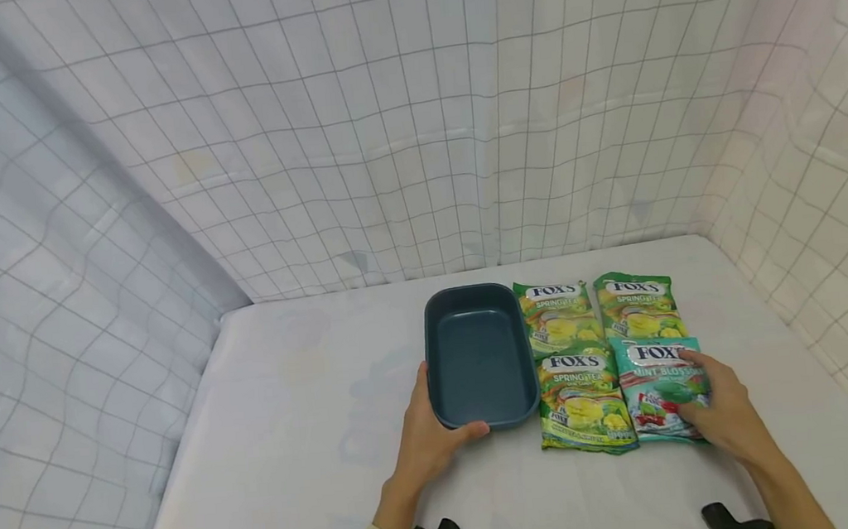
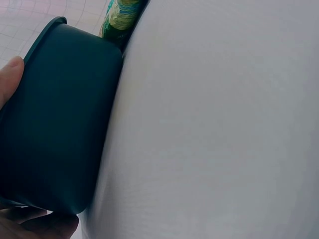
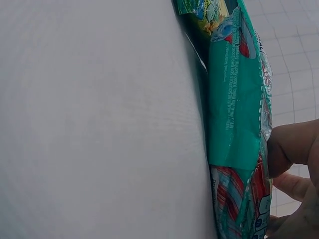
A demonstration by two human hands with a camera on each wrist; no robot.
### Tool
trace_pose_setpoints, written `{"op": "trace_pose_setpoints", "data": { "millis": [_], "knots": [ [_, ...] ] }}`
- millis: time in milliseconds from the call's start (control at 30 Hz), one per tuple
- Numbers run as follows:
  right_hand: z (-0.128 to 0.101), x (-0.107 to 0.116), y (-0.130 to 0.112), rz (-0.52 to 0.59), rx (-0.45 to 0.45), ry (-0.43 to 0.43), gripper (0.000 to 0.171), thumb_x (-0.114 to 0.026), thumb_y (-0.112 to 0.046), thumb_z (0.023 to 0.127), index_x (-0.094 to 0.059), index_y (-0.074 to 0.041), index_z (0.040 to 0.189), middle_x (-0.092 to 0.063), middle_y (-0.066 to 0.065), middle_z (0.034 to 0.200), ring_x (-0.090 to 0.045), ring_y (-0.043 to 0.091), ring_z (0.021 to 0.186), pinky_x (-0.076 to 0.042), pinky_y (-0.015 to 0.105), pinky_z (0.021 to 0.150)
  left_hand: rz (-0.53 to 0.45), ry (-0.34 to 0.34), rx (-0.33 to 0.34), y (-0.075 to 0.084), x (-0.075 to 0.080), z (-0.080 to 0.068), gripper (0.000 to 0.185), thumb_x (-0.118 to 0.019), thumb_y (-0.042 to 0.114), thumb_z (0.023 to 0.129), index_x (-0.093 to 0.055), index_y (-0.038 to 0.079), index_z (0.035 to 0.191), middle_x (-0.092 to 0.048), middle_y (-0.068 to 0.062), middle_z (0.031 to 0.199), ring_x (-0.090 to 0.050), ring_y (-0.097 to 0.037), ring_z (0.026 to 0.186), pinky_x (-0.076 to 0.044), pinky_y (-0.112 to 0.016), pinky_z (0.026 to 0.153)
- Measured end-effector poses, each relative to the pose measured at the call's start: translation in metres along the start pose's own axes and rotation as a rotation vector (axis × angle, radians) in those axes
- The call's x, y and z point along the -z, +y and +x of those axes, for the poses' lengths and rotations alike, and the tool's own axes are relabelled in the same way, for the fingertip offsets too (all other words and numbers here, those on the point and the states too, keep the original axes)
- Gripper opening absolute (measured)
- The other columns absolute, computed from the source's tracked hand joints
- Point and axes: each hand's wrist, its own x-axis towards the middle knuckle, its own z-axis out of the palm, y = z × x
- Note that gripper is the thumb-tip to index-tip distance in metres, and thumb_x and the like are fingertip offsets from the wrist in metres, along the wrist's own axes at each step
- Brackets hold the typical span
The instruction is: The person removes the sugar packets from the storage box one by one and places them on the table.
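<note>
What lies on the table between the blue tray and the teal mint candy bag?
In the head view, a green Spring Tea bag lies between the blue tray and the teal mint bag.

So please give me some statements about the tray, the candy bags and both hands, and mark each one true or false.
1. The left hand holds the near corner of the dark blue tray. True.
2. A candy bag lies inside the tray. False: the tray holds nothing.
3. The right hand rests on the Fox's Mint Blossom bag. True.
4. All four bags are green Spring Tea. False: three are Fox's Spring Tea bags, one is the teal mint bag.
5. The bags lie to the left of the tray. False: they lie to its right, on the white table.
</note>
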Motion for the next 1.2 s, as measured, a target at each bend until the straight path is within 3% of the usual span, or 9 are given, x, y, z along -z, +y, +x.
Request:
{"op": "trace_pose_setpoints", "data": {
  "millis": [167,300,400,467,667,967,1200],
  "knots": [
    [0.0,0.005,0.003,0.05,-0.026,-0.029,0.087,-0.065,0.004,0.084,-0.021,0.003,0.159,-0.016,0.044,0.152,-0.024,0.063,0.132,-0.029,0.077,0.097,-0.02,-0.006,-0.022,-0.002,-0.002,0.002,0.13,-0.097,0.032,0.07,-0.01,0.009,0.164,-0.027,-0.015,0.164,-0.033,-0.035,0.146,-0.034,-0.061,0.11],
    [-0.001,0.012,0.004,0.089,-0.057,-0.058,0.088,-0.068,-0.001,0.088,-0.018,0.002,0.16,-0.02,0.044,0.151,-0.035,0.058,0.126,-0.042,0.065,0.092,-0.027,-0.009,-0.022,-0.002,-0.004,0.001,0.129,-0.096,0.031,0.071,-0.01,0.009,0.164,-0.028,-0.015,0.164,-0.034,-0.036,0.146,-0.034,-0.062,0.109],
    [-0.003,0.015,0.003,0.089,-0.056,-0.034,0.088,-0.071,-0.009,0.091,-0.018,0.005,0.159,-0.027,0.043,0.148,-0.04,0.056,0.122,-0.049,0.056,0.084,-0.033,-0.015,-0.031,-0.002,-0.005,0.0,0.129,-0.097,0.03,0.071,-0.01,0.01,0.164,-0.028,-0.016,0.164,-0.034,-0.036,0.145,-0.035,-0.062,0.109],
    [-0.005,0.017,0.001,0.101,-0.058,-0.006,0.088,-0.073,-0.014,0.093,-0.017,0.005,0.159,-0.026,0.043,0.149,-0.038,0.06,0.125,-0.05,0.059,0.085,-0.033,-0.019,-0.034,-0.001,-0.005,0.0,0.129,-0.097,0.031,0.071,-0.01,0.01,0.164,-0.028,-0.016,0.164,-0.034,-0.036,0.146,-0.035,-0.062,0.109],
    [-0.007,0.022,-0.01,0.169,-0.047,0.089,0.087,-0.07,-0.026,0.098,-0.016,0.0,0.161,-0.017,0.039,0.158,-0.024,0.065,0.135,-0.032,0.077,0.097,-0.024,-0.018,-0.029,0.0,-0.005,0.0,0.129,-0.096,0.029,0.071,-0.01,0.01,0.164,-0.026,-0.016,0.165,-0.032,-0.036,0.147,-0.034,-0.061,0.11],
    [-0.005,0.022,-0.027,0.212,0.031,0.157,0.084,-0.069,-0.032,0.099,-0.021,-0.003,0.161,-0.024,0.029,0.162,-0.025,0.057,0.14,-0.022,0.072,0.109,0.014,-0.027,0.0,0.0,0.003,-0.003,0.124,-0.091,0.034,0.077,-0.008,0.008,0.164,-0.017,-0.012,0.168,-0.025,-0.032,0.151,-0.03,-0.059,0.115],
    [-0.007,0.02,-0.039,0.246,0.095,0.181,0.077,-0.066,-0.027,0.101,-0.024,-0.004,0.161,-0.027,0.027,0.161,-0.027,0.054,0.141,-0.019,0.07,0.112,-0.008,0.007,-0.004,0.002,0.013,-0.005,0.114,-0.086,0.035,0.084,-0.009,0.009,0.164,-0.019,-0.015,0.167,-0.033,-0.037,0.147,-0.037,-0.05,0.113]
  ]
}}
